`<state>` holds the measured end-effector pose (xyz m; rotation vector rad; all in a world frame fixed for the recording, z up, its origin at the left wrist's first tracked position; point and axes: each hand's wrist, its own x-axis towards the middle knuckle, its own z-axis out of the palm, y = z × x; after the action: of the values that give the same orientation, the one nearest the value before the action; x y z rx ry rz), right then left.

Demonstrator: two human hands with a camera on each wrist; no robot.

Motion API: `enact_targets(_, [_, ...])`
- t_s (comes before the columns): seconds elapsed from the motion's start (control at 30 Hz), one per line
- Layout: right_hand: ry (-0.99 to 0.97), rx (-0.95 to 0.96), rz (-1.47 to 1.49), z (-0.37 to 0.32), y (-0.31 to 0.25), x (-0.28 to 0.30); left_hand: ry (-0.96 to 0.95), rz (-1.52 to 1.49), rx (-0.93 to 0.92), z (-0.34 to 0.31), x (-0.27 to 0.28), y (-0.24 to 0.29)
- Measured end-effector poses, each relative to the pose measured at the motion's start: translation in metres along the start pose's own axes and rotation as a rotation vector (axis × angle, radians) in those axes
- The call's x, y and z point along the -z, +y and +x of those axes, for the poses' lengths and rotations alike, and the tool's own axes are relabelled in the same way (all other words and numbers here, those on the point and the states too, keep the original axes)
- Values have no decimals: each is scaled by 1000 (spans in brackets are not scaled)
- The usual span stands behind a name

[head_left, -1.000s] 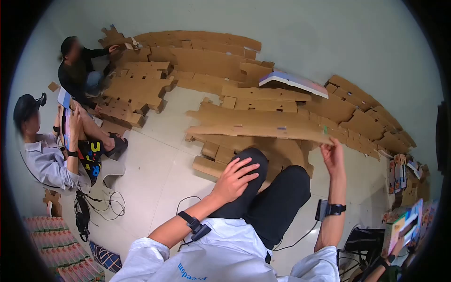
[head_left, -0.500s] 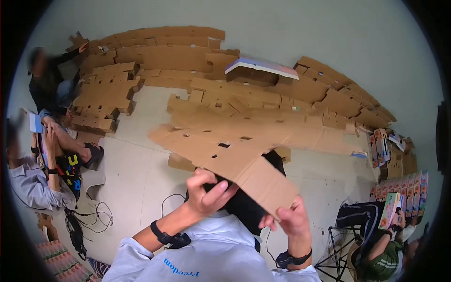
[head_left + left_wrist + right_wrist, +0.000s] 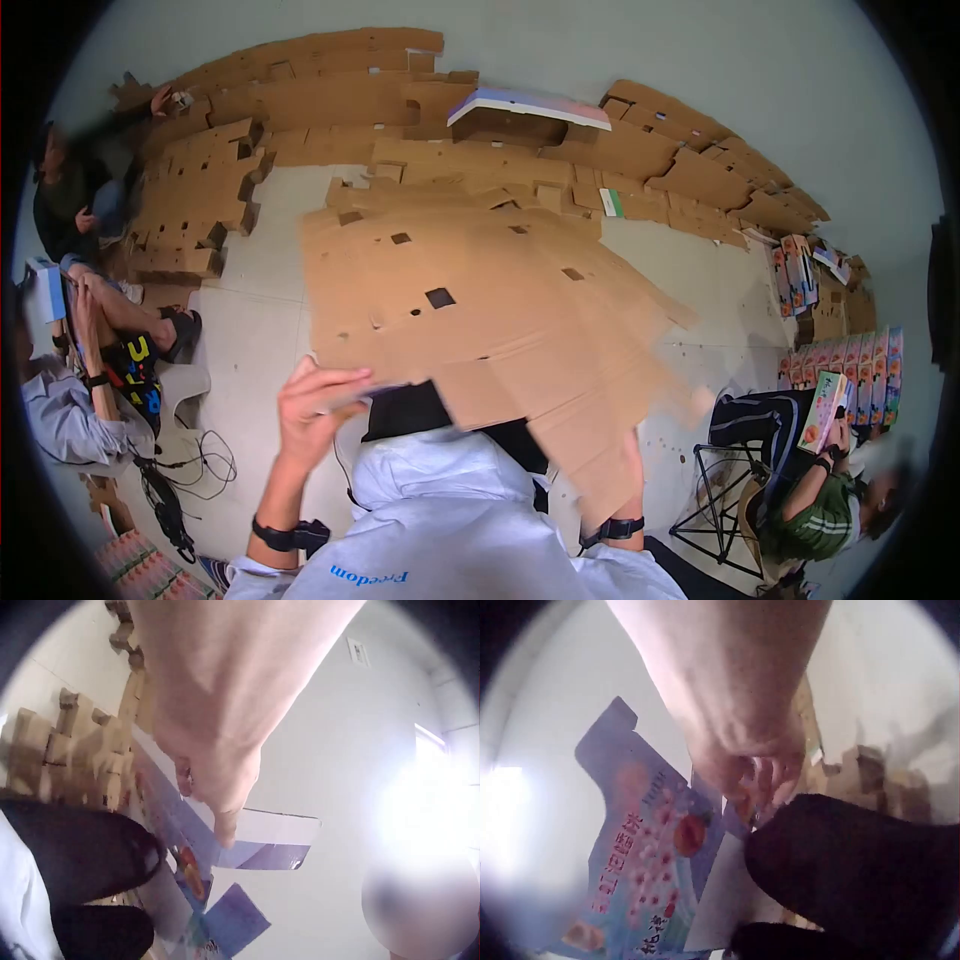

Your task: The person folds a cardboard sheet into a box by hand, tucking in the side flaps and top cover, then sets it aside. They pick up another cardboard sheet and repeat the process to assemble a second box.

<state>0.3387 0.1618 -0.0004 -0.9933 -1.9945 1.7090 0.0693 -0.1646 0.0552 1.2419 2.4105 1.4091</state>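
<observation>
A large unfolded cardboard box spans the space above my lap, its plain brown face with punched holes turned up. Purple and pink printing with peaches and blossoms covers the underside of the box in the right wrist view. My left hand pinches its near left edge between thumb and fingers. Beneath the right part of the cardboard, my right hand curls its fingers at the sheet's edge; a flap hides most of this hand in the head view.
Flattened brown cardboard pieces lie stacked along the wall. A printed box piece leans on them. Seated people handle boxes at both sides. Printed boxes stand at right; black cables lie on the floor at left.
The cardboard has swung from an edge-on strip to a broad sheet over my lap. My left hand has left my knee and grips its edge; my right hand has gone beneath it.
</observation>
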Motion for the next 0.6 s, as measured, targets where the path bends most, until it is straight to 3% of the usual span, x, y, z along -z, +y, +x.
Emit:
enact_targets(0.13, [240, 223, -59, 36, 13, 26, -38, -352, 578, -22, 26, -32])
enact_targets(0.23, [368, 545, -559, 28, -23, 6, 45, -515, 710, -32, 23, -68])
enact_targets(0.27, [232, 666, -638, 31, -34, 10, -38, -491, 510, -41, 28, -96])
enact_targets(0.33, [-59, 885, -788, 34, -51, 18, 76, -656, 570, -45, 23, -110])
enact_targets(0.4, [-193, 797, -708, 34, -65, 7, 164, -787, 587, -52, 11, -131])
enact_targets(0.5, [-309, 739, -667, 31, -59, -4, 560, -745, 688, -42, -19, -96])
enact_targets(0.53, [-340, 733, -665, 29, -53, -7, 623, -636, 781, -58, -30, -110])
enact_targets(0.57, [-338, 699, -641, 23, -50, -12, 654, -638, 760, -80, -42, -123])
enact_targets(0.6, [-335, 668, -618, 18, -47, -16, 584, -456, 805, -93, -53, -131])
